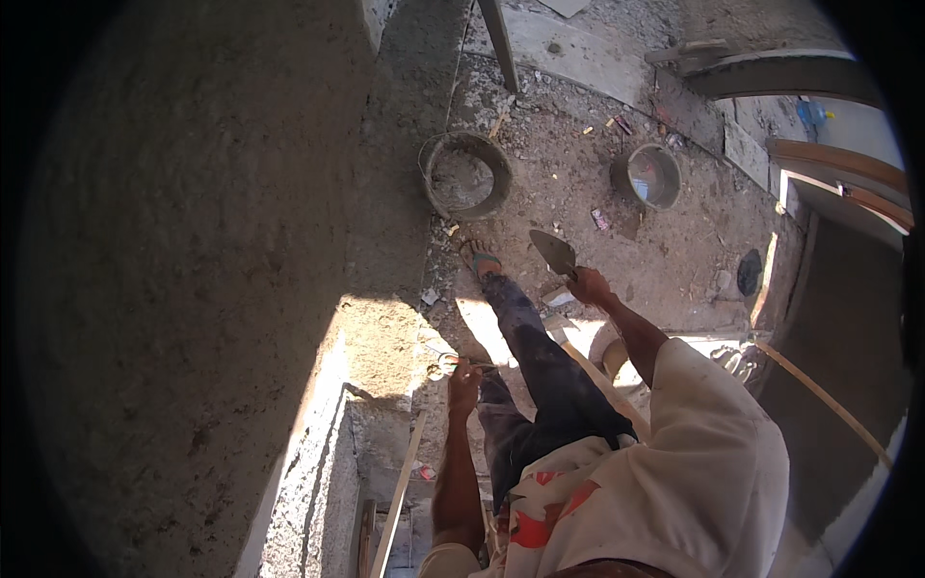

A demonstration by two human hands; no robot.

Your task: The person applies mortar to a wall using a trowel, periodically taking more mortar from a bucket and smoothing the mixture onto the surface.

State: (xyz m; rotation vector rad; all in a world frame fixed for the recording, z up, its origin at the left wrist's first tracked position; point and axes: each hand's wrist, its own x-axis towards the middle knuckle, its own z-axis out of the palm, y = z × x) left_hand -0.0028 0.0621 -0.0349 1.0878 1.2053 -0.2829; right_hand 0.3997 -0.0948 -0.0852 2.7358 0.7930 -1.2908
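Observation:
My right hand (590,286) is wrapped round the handle of a pointed masonry trowel (553,252). Its grey blade points up and to the left, clear of the wall. My left hand (464,385) is lower, beside my leg, with its fingers closed. A thin dark piece sticks out to the right of those fingers, too small to name. Close on the left of that hand rises a rough plastered wall (202,222), its lower part brightly sunlit. Beyond my sandalled foot stands a wide bucket (499,188) with greyish stuff at its bottom.
A smaller bucket (672,183) stands farther right on the rubble-strewn floor (568,154). A wooden plank (602,380) lies by my right leg, and a long strip of wood (397,496) leans at lower left. Wooden frames (838,162) and a dark wall panel (838,337) bound the right side.

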